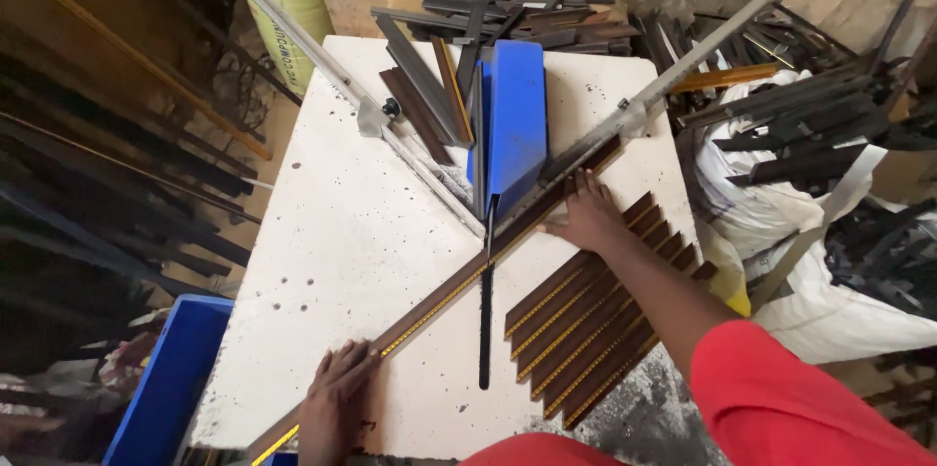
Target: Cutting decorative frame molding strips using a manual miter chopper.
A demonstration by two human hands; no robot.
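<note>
A long brown moulding strip [444,295] with a gold edge lies diagonally across the white saw table [342,232], against the right metal fence [673,71]. My right hand [586,217] presses flat on the strip close to the blade slot [485,320]. My left hand [337,403] rests on the strip's near end at the table's front edge. The blue blade guard [515,115] stands at the centre where the two fences meet.
Several cut brown strips [595,315] lie side by side under my right forearm. Offcuts [429,95] lean left of the guard. Dark moulding scraps [810,105] fill white sacks [781,202] at right. A blue bin [166,378] sits lower left. Long strips are stacked at left.
</note>
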